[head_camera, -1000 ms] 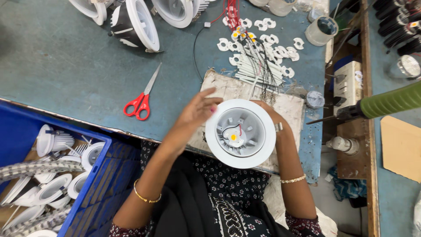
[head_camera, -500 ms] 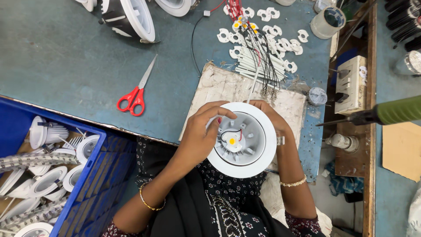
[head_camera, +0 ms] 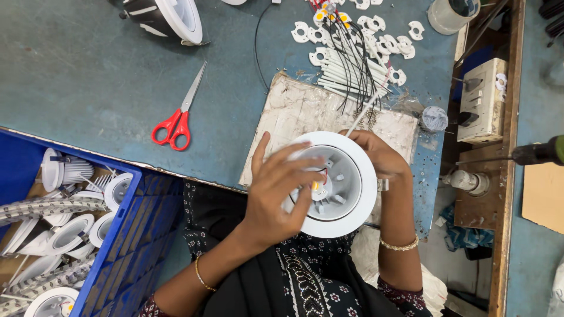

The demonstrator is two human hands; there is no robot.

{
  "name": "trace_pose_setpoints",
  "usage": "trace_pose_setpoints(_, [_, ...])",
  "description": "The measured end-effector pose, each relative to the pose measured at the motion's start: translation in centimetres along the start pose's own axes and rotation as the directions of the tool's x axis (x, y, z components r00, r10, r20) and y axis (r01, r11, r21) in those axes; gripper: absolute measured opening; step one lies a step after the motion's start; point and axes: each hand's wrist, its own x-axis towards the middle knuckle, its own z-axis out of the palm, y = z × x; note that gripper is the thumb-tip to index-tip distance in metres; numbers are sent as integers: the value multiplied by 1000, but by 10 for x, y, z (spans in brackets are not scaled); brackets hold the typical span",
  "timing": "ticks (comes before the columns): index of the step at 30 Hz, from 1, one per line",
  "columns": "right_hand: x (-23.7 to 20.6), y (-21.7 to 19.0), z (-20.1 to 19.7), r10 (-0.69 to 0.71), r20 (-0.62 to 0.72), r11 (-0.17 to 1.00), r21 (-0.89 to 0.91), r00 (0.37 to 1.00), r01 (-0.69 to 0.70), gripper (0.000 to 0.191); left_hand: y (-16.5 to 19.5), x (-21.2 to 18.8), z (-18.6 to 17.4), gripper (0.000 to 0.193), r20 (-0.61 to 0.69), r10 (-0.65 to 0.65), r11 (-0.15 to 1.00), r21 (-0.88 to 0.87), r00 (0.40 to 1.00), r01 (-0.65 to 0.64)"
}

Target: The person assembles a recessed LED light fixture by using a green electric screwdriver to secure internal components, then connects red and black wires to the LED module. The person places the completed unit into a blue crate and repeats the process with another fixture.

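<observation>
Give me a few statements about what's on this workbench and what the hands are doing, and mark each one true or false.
1. Both hands hold the round white lamp housing. True: left hand across its front, right hand behind its rim.
2. The red-handled scissors lie in the blue crate. False: they lie on the blue-green table.
3. The blue crate holds white lamp parts. True.
4. The scissors touch the lamp housing. False: they lie apart, to its left.
</observation>
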Motion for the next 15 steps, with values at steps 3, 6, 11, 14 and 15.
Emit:
trace_pose_setpoints(3, [0,4,-10,-3,5,996,-88,1000,4,51,-7,-7,0,8,44,102,995,0,994,-102])
trace_pose_setpoints(6, [2,8,-12,12,-157,978,-204,987,-45,42,-16,-15,5,14,28,128,991,42,991,-129])
trace_pose_setpoints(11, [-6,19,8,-92,-194,961,-275,977,36,27,-25,-26,19,20,-54,178,983,49,983,-175])
trace_pose_setpoints(14, [-15,29,28,-67,-333,981,-195,940,1,29,-24,-31,22,21,-75,175,984,56,982,-172])
trace_pose_setpoints(15, [-18,31,33,-55,-363,986,-169,930,-8,29,-23,-33,22,21,-81,172,984,61,982,-168])
